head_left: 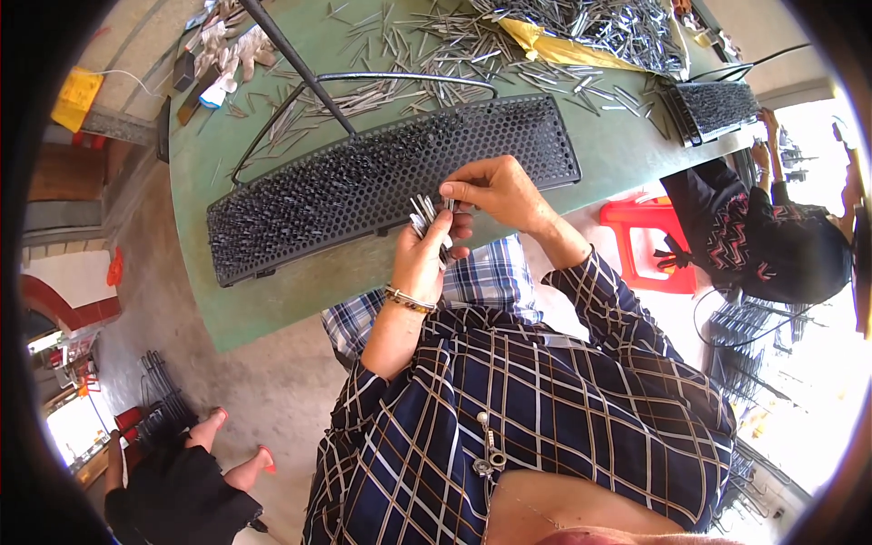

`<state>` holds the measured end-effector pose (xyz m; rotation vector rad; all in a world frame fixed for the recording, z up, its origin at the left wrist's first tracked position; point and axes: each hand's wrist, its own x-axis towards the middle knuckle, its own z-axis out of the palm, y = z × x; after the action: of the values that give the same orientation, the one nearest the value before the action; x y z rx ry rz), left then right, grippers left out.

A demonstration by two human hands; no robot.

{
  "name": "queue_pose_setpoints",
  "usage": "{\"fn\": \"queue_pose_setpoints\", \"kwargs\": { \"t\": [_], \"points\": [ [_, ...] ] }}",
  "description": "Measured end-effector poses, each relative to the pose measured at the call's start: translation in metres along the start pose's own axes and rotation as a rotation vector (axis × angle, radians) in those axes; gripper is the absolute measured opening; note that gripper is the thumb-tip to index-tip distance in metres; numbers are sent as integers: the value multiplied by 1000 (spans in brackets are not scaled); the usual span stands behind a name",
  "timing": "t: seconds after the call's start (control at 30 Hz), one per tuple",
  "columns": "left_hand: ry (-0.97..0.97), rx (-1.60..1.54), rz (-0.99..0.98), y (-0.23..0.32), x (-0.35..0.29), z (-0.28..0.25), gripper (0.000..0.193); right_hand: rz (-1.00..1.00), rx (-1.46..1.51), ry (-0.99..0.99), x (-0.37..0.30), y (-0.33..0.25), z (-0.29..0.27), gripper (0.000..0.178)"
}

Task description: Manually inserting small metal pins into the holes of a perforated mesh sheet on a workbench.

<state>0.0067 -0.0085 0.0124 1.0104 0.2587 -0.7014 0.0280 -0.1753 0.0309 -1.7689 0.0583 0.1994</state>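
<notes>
My left hand is closed round a bundle of thin metal strips, their ends sticking up past the thumb. Just to its right, my right hand has thumb and forefinger pinched together at the bundle's upper ends. What sits between those fingertips is too small to make out. Both hands are over the near edge of a long black perforated rack. Dark pieces stand densely in its holes towards the left, while bare holes show at the right and along the front.
The rack lies on a green table with loose metal strips scattered behind it. A bigger heap lies on yellow sheeting. Gloves are at the far left. Another person works by a second rack and red stool.
</notes>
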Motion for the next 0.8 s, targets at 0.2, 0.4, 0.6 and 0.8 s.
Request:
{"fn": "queue_pose_setpoints", "kwargs": {
  "t": [0.2,0.4,0.6,0.8],
  "points": [
    [20,-3,27,3,-3,-4,26,-39,-9,-27,7,-16,-10,22],
    [-48,-22,-90,0,-3,-4,25,-262,-136,209,38,-28,-25,20],
    [-53,-14,-121,-3,-4,-3,24,-394,-293,217,59,-14,-28,17],
    [-48,-21,-133,-3,-3,-6,23,-465,-322,207,61,-12,-24,16]
  ]
}}
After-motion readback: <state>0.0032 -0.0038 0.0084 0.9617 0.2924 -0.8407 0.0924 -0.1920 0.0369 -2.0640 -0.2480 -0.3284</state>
